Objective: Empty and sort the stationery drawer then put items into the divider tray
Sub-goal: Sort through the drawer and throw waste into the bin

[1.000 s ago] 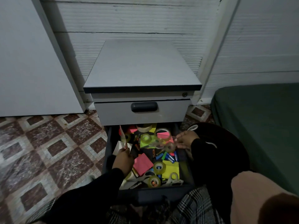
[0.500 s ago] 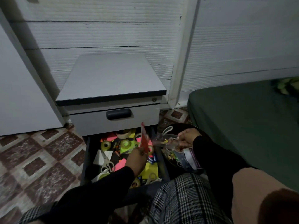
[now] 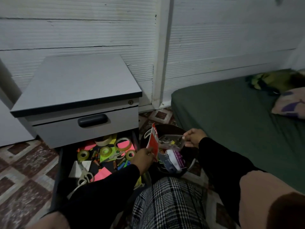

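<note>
Fingers (image 3: 149, 150) pinching flat red card packet (image 3: 153, 141); right hand (image 3: 193, 137), crinkly clear plastic (image 3: 171, 141).

Both arms wear long black sleeves (image 3: 105, 192) reaching the wrists, leaving the left hand (image 3: 144, 157) and right hand (image 3: 193, 137) bare. At six o'clock, black-and-white checked fabric (image 3: 166, 204) (a houndstooth-like weave) covers the lap.
</note>
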Demonstrator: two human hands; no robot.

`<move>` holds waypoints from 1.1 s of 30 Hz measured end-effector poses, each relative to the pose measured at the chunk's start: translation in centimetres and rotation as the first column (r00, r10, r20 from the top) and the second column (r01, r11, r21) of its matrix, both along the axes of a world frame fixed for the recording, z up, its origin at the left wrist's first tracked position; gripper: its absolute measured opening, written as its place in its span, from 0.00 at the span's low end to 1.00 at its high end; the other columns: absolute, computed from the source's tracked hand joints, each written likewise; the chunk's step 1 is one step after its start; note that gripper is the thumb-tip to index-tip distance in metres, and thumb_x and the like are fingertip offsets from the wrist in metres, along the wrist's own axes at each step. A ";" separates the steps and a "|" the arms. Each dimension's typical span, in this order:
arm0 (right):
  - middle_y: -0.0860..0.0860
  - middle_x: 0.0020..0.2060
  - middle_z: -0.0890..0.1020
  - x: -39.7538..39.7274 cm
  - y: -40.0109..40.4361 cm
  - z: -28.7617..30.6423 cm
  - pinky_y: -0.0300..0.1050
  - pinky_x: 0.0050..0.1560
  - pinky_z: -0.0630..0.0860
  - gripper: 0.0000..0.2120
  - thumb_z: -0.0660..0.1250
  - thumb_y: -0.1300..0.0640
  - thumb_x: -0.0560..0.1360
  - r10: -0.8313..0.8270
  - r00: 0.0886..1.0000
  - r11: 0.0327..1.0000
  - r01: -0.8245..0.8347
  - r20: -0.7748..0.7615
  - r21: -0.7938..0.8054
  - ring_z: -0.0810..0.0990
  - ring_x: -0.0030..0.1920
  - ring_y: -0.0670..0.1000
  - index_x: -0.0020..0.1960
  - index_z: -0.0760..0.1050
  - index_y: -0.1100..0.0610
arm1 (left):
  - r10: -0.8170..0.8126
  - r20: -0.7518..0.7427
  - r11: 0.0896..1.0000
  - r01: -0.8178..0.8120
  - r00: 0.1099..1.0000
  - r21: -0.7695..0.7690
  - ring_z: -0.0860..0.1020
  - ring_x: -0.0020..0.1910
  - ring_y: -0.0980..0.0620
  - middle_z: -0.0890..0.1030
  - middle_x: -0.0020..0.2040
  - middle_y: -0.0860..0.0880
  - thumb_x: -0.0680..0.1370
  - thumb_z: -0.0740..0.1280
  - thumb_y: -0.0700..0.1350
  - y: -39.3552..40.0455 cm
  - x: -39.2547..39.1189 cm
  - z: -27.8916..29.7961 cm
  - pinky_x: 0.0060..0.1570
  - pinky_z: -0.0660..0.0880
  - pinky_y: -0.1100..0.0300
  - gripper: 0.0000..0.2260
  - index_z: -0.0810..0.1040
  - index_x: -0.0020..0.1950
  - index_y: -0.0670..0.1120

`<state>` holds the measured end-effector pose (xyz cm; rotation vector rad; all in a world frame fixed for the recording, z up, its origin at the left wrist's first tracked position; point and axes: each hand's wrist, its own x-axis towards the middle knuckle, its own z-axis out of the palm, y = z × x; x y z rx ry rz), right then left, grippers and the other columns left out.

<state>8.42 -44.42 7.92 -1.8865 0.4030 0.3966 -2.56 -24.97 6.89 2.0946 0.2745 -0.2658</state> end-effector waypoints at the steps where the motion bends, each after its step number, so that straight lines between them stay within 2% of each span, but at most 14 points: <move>1: 0.55 0.32 0.74 0.1 -0.3 -0.3 0.34 0.21 0.74 0.12 0.66 0.70 0.74 -0.017 1.000 1.000 0.017 0.009 0.010 0.73 0.28 0.50 0.35 0.69 0.58 | -0.006 -0.009 1.000 0.006 1.000 0.011 0.78 0.48 0.44 0.78 0.58 0.40 0.80 0.59 0.39 0.0 0.3 -0.1 0.43 0.72 0.62 0.17 0.71 0.69 0.42; 4: 0.56 0.32 0.74 0.2 -1.5 -1.4 0.36 0.22 0.73 0.09 0.66 0.70 0.74 -0.023 1.000 0.999 0.023 -0.001 0.029 0.72 0.19 0.46 0.40 0.71 0.59 | -0.011 -0.026 1.000 0.011 1.000 -0.003 0.76 0.39 0.52 0.79 0.53 0.43 0.79 0.61 0.39 0.6 1.2 -0.8 0.30 0.69 0.72 0.18 0.71 0.70 0.43; 7: 0.59 0.41 0.75 0.0 -2.1 -2.3 0.42 0.32 0.72 0.09 0.64 0.70 0.74 0.050 0.997 0.999 -0.050 -0.051 -0.003 0.74 0.26 0.48 0.49 0.71 0.59 | -0.045 -0.021 0.987 0.048 0.999 0.152 0.79 0.52 0.45 0.79 0.59 0.43 0.79 0.62 0.42 1.8 1.8 -1.4 0.40 0.69 0.66 0.15 0.74 0.66 0.45; 9: 0.59 0.44 0.75 0.0 -2.4 -2.9 0.42 0.35 0.72 0.08 0.63 0.71 0.74 0.062 0.997 0.994 -0.066 -0.044 -0.082 0.73 0.32 0.50 0.49 0.74 0.60 | -0.077 -0.042 0.969 0.085 0.996 0.232 0.79 0.49 0.45 0.81 0.55 0.43 0.79 0.63 0.43 2.8 2.2 -2.3 0.39 0.70 0.67 0.13 0.76 0.64 0.45; 11: 0.58 0.38 0.79 0.2 -2.5 -3.2 0.43 0.33 0.72 0.08 0.62 0.71 0.75 0.073 0.992 0.994 -0.080 -0.100 -0.074 0.74 0.30 0.51 0.42 0.72 0.60 | -0.120 -0.072 0.949 0.136 0.990 0.285 0.78 0.45 0.50 0.81 0.53 0.43 0.79 0.63 0.42 3.3 2.5 -3.0 0.34 0.70 0.69 0.13 0.77 0.63 0.44; 14: 0.56 0.22 0.79 0.4 -2.4 -3.8 0.36 0.21 0.70 0.11 0.57 0.71 0.77 0.110 0.972 0.994 -0.110 -0.209 0.011 0.74 0.19 0.51 0.38 0.70 0.62 | -0.225 -0.100 0.888 0.246 0.969 0.388 0.77 0.58 0.48 0.79 0.61 0.45 0.79 0.63 0.43 3.1 2.9 -3.9 0.52 0.71 0.62 0.13 0.77 0.63 0.45; 18: 0.54 0.32 0.76 0.4 -1.6 -4.8 0.36 0.28 0.73 0.07 0.66 0.72 0.73 0.239 0.955 0.946 -0.270 -0.173 -0.180 0.74 0.30 0.48 0.45 0.73 0.61 | -0.374 -0.142 0.772 0.392 0.917 0.500 0.73 0.63 0.47 0.74 0.65 0.46 0.79 0.63 0.44 2.5 3.1 -5.8 0.59 0.69 0.59 0.14 0.76 0.64 0.47; 20: 0.52 0.33 0.75 0.5 -1.5 -5.7 0.36 0.31 0.74 0.10 0.69 0.71 0.71 0.320 0.932 0.902 -0.354 -0.169 -0.246 0.74 0.32 0.48 0.51 0.76 0.63 | -0.440 -0.166 0.707 0.455 0.882 0.542 0.71 0.65 0.46 0.71 0.66 0.47 0.78 0.63 0.46 2.4 3.3 -7.1 0.62 0.70 0.56 0.15 0.74 0.65 0.51; 22: 0.51 0.38 0.77 0.4 -1.6 -6.0 0.34 0.35 0.73 0.16 0.72 0.69 0.69 0.476 0.852 0.771 -0.524 -0.221 -0.361 0.76 0.38 0.48 0.56 0.77 0.65 | -0.495 -0.198 0.618 0.503 0.846 0.604 0.69 0.67 0.45 0.69 0.68 0.47 0.78 0.62 0.48 2.3 3.5 -8.0 0.63 0.69 0.54 0.17 0.72 0.67 0.54; 24: 0.52 0.50 0.79 0.1 -1.5 -6.2 0.32 0.41 0.73 0.20 0.74 0.65 0.68 0.606 0.723 0.566 -0.685 -0.332 -0.459 0.77 0.51 0.50 0.59 0.77 0.61 | -0.534 -0.249 0.505 0.541 0.808 0.673 0.65 0.70 0.47 0.67 0.70 0.50 0.79 0.60 0.49 2.1 3.7 -8.7 0.67 0.65 0.52 0.17 0.71 0.68 0.56; 26: 0.53 0.59 0.78 -0.2 -1.4 -6.5 0.28 0.35 0.72 0.22 0.73 0.63 0.69 0.654 0.620 0.386 -0.766 -0.433 -0.513 0.76 0.60 0.52 0.63 0.75 0.59 | -0.547 -0.286 0.422 0.554 0.787 0.717 0.64 0.71 0.49 0.68 0.70 0.52 0.80 0.59 0.49 2.0 4.0 -9.3 0.69 0.58 0.47 0.16 0.71 0.67 0.56; 27: 0.53 0.62 0.77 -0.3 -1.4 -6.6 0.28 0.37 0.73 0.23 0.73 0.62 0.70 0.663 0.581 0.314 -0.788 -0.472 -0.530 0.76 0.62 0.53 0.64 0.74 0.59 | -0.541 -0.296 0.404 0.552 0.787 0.730 0.65 0.71 0.49 0.70 0.69 0.51 0.80 0.59 0.49 1.8 4.1 -9.3 0.70 0.55 0.45 0.15 0.73 0.66 0.56; 30: 0.54 0.63 0.77 -0.1 -1.4 -7.3 0.40 0.59 0.71 0.21 0.71 0.60 0.72 0.672 0.504 0.143 -0.807 -0.542 -0.574 0.75 0.63 0.53 0.64 0.75 0.58 | -0.502 -0.285 0.401 0.511 0.817 0.760 0.73 0.63 0.48 0.77 0.62 0.50 0.79 0.59 0.48 1.6 4.8 -9.5 0.71 0.53 0.49 0.13 0.77 0.62 0.54; 33: 0.56 0.61 0.79 0.2 -1.3 -7.7 0.43 0.59 0.70 0.17 0.69 0.61 0.74 0.687 0.463 0.064 -0.806 -0.560 -0.588 0.76 0.62 0.56 0.62 0.77 0.60 | -0.503 -0.256 0.368 0.473 0.825 0.801 0.77 0.58 0.46 0.80 0.57 0.48 0.78 0.60 0.46 1.7 5.4 -9.9 0.68 0.59 0.55 0.12 0.78 0.59 0.49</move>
